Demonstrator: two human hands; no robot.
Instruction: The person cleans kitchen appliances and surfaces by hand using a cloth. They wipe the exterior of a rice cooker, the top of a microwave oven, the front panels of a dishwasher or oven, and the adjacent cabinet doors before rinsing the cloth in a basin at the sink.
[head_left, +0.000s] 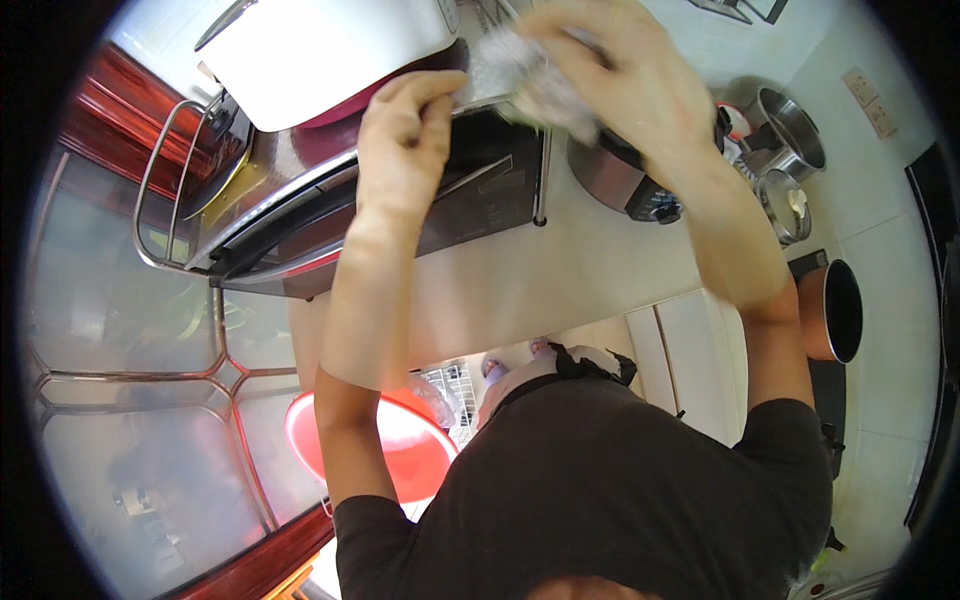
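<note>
My right hand (630, 82), blurred by motion, grips a translucent plastic bag (551, 86) at the top of the view. Something pale with a hint of green seems to be inside, too smeared to name. To its left is my left hand (405, 142), raised in front of a countertop oven (480, 187) with fingers curled and thumb near the index finger. Whether a thing sits between those fingertips is not clear. A white appliance (337, 60) stands on top of the oven, just beyond my left hand. Below my right wrist is an electric cooker (622, 184) with a control knob.
Stainless steel pots (795, 127) and a glass container (784, 206) stand at the right. A copper-coloured pot (817, 311) is beside my right arm. A metal rail (146, 202) juts out at the oven's left. Low on the left lies a red basin (405, 457) near frosted glass panels (135, 450).
</note>
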